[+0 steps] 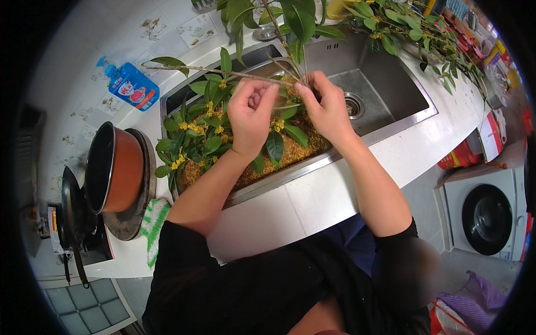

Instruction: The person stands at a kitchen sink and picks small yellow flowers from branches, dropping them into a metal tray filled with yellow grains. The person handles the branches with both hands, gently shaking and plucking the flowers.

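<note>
My right hand (328, 106) grips the lower stems of a leafy osmanthus branch (281, 31) that rises toward the top of the picture. Close beside it, my left hand (253, 111) pinches a thin side twig (201, 69) that reaches out leftward to a few leaves. Both hands are over the left basin. Below them, small golden-brown flowers (293, 153) form a thick layer, partly covered by cut sprigs (209, 144) with green leaves and yellow blossom clusters. My left fingertips overlap the twig, and the palm side is partly hidden.
The right steel basin (356, 83) has a drain (353, 105). More cut branches (418, 37) lie beyond it. Leftward are a blue soap bottle (133, 87), an orange pot (125, 171) on a round board (125, 226), a green-white cloth (153, 228) and pans (72, 209).
</note>
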Motion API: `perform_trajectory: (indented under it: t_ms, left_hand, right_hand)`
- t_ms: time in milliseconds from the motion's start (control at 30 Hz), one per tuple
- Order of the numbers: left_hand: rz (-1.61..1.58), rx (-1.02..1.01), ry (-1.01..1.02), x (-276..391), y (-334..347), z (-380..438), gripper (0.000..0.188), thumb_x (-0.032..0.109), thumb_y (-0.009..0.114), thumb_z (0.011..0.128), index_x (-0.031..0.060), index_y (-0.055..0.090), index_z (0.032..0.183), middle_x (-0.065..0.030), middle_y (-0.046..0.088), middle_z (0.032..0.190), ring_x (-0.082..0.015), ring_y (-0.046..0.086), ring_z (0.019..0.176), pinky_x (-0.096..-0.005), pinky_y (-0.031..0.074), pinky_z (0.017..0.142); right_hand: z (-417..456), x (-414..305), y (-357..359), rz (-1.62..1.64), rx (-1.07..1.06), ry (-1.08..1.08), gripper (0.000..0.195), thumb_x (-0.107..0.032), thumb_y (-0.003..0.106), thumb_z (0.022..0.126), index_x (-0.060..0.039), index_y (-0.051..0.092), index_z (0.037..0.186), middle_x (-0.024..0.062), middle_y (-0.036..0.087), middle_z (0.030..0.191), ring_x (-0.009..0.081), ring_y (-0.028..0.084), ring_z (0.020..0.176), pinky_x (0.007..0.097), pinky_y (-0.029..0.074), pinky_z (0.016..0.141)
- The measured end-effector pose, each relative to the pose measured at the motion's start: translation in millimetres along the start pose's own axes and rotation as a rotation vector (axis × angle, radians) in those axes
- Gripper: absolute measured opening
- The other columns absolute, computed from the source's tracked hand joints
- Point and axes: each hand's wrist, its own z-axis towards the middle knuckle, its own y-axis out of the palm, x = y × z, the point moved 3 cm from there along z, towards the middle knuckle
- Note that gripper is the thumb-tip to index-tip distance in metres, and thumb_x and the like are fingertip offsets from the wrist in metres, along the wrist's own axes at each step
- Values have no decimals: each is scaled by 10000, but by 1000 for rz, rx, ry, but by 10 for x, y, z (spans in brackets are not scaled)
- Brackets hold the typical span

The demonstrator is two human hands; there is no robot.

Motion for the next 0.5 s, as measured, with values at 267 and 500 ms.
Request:
perform_trajectory:
  t_ms: [267, 500]
  left_hand:
    - [-17, -1, 33, -9, 3, 4, 48, 32, 668, 861, -4, 639, 872, 37, 505, 771, -22, 387, 625, -181, 324, 554]
    - [-4, 1, 56, 1, 3, -1, 35, 5, 667, 846, -8, 639, 860, 25, 502, 768, -27, 384, 607, -187, 322, 533]
  right_hand:
    - [2, 59, 2, 28, 5, 10, 224, -182, 642, 880, 24, 557, 897, 178, 571, 664, 302, 530, 578, 377, 434, 572]
    - [14, 26, -18, -1, -3, 14, 217, -177, 640, 880, 25, 563, 896, 176, 573, 656, 286, 527, 561, 372, 429, 558]
